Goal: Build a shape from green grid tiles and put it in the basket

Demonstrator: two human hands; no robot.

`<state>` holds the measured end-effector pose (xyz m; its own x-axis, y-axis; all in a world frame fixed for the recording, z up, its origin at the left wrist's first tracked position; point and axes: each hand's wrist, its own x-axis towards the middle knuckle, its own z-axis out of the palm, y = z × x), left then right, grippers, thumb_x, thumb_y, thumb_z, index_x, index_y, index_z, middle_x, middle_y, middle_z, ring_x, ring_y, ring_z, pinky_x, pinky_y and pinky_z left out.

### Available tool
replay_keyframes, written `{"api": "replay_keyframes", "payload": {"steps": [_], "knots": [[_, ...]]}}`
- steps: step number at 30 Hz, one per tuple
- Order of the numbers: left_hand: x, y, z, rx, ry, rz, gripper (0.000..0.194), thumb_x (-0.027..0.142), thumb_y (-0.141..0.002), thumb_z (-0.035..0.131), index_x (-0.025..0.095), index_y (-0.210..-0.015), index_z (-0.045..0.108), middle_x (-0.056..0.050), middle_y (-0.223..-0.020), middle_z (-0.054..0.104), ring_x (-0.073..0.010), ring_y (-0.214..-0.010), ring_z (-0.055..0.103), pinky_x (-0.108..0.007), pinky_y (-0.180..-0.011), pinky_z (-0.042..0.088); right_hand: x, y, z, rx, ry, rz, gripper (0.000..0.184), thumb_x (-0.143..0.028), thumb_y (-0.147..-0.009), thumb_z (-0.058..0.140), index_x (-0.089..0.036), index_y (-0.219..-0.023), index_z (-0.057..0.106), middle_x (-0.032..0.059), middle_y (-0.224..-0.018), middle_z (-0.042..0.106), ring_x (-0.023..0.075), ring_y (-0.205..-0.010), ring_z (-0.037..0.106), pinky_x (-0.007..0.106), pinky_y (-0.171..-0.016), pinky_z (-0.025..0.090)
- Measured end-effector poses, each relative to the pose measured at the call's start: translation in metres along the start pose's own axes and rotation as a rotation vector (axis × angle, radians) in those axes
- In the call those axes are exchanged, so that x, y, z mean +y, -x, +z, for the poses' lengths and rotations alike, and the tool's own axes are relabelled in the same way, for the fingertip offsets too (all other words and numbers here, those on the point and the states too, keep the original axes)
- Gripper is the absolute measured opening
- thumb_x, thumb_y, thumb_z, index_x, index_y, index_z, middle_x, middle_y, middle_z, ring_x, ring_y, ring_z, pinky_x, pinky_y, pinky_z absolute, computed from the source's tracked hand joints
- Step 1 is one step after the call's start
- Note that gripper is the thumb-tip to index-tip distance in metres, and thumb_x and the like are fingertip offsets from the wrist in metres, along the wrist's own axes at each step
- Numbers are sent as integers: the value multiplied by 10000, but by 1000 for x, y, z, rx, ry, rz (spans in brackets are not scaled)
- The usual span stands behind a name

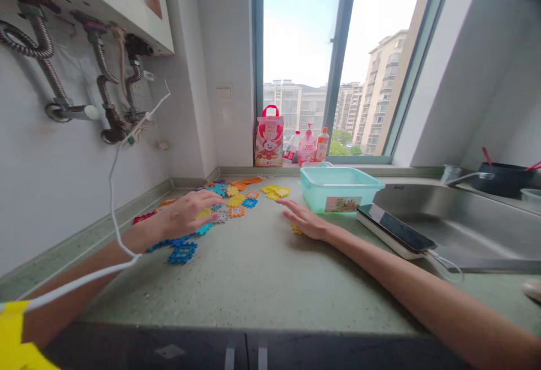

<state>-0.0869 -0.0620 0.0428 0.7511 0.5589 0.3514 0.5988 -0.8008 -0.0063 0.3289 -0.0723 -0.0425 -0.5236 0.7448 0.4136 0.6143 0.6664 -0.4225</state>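
My left hand [188, 213] is over the left part of the loose pile of notched plastic building tiles, fingers stretched out and apart from the thumb. Around it lie a blue tile [183, 252], a grey tile [220, 217], an orange-edged tile [236, 212] and yellow ones [235, 201]. Part of the pile is hidden behind that hand. My right hand [302, 219] is stretched out low over the counter, left of the green plastic tub [342, 181]. A yellow tile [296, 229] shows partly beneath its palm. Beyond its fingertips rest a few yellow tiles [275, 192].
A phone on a white block [395, 229] lies beside the steel sink [448, 217]. On the windowsill stand a pink bag [269, 141] and several bottles [307, 147]. A white cable [113, 189] hangs at the left and crosses in front of my left forearm.
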Motion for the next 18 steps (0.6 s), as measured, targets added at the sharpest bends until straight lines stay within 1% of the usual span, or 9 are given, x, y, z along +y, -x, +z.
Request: {"api": "replay_keyframes", "payload": {"steps": [2,4,6,7,9,11,13,16,18], "knots": [[1,40,8,-70,-10,-29,479,506,-1070,549,338,-1510,631,-60,-1562,612,-305,-1431,573,-499,-1248,426,1,2,-8,-32,-13,-56,538,-392,-1073,450,-242,-1584,527,147,-1640,524,311,-1525,488,576,-1272,370],[1,70,18,-126,-31,-53,537,521,-1063,555,370,-1579,566,-61,-1636,540,-326,-1480,530,-531,-1255,412,-1,4,-18,-101,38,-111,551,-295,-962,588,-244,-1510,613,142,-1583,584,327,-1475,541,576,-1255,393],[0,85,27,-162,-28,-76,528,512,-1076,524,380,-1586,562,-57,-1650,525,-322,-1487,526,-528,-1256,412,-6,7,-26,-139,97,-120,548,-239,-859,682,-258,-1407,702,133,-1509,645,340,-1400,606,564,-1223,439],[-2,87,31,-162,-23,-93,513,510,-1081,507,373,-1570,584,-57,-1640,537,-319,-1482,532,-520,-1254,416,-9,8,-28,-144,113,-108,533,-235,-839,704,-261,-1370,727,133,-1484,662,344,-1371,628,559,-1207,460],[-6,84,35,-146,-22,-133,489,506,-1084,482,343,-1515,646,-63,-1603,579,-314,-1463,551,-502,-1248,424,-14,8,-27,-151,108,-78,500,-288,-865,723,-255,-1365,734,139,-1471,670,343,-1335,654,545,-1187,487],[-11,76,35,-129,-42,-164,474,490,-1080,468,309,-1456,696,-75,-1562,617,-311,-1438,572,-491,-1244,423,-19,7,-21,-152,86,-54,489,-392,-940,699,-251,-1408,706,140,-1468,674,333,-1330,658,531,-1185,494],[-16,64,29,-147,-52,-170,458,476,-1069,480,288,-1410,721,-82,-1521,649,-303,-1400,605,-469,-1227,433,-23,5,-12,-138,93,-29,501,-476,-997,652,-248,-1443,678,145,-1455,683,330,-1327,656,530,-1179,497],[-26,40,16,-180,-19,-152,423,500,-1044,522,274,-1317,753,-75,-1410,723,-281,-1292,675,-403,-1146,485,-26,2,3,-91,155,-16,470,-497,-1052,585,-236,-1433,675,156,-1399,708,332,-1285,669,539,-1133,521],[-37,18,8,-114,1,-164,402,537,-1031,534,264,-1201,774,-62,-1253,783,-259,-1136,727,-351,-1032,529,-27,0,8,-73,180,-49,414,-496,-1082,540,-238,-1356,712,141,-1318,738,317,-1215,690,520,-1075,550]]}}
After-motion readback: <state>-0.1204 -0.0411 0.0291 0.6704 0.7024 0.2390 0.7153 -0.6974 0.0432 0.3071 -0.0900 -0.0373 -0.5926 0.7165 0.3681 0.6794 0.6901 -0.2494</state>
